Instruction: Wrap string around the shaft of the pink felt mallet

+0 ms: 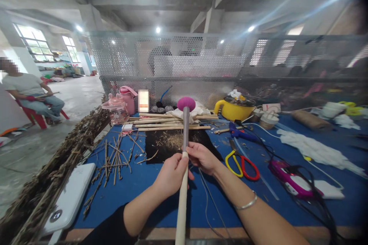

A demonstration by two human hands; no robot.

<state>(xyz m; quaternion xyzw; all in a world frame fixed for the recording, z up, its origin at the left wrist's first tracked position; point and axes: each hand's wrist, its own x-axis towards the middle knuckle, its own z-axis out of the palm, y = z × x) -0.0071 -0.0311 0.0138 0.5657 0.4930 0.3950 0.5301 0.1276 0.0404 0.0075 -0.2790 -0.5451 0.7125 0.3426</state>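
Observation:
I hold a long wooden stick (pixel 182 203) upright in front of me over a blue table (pixel 149 183). Its upper part is wrapped in grey (pixel 186 128) and ends in a round magenta head (pixel 186 103). My left hand (pixel 171 175) is closed around the bare wood just below the grey wrap. My right hand (pixel 202 157) pinches the stick at the lower end of the wrap. A silver bangle (pixel 246 203) sits on my right wrist.
Scissors with yellow and red handles (pixel 240 164), a blue glue gun (pixel 240 133), a magenta tool with black cables (pixel 290 178), a yellow pot (pixel 234 109), wooden sticks (pixel 169 122), loose twigs (pixel 115 159), a white scale (pixel 70 197). A person sits at far left (pixel 31 95).

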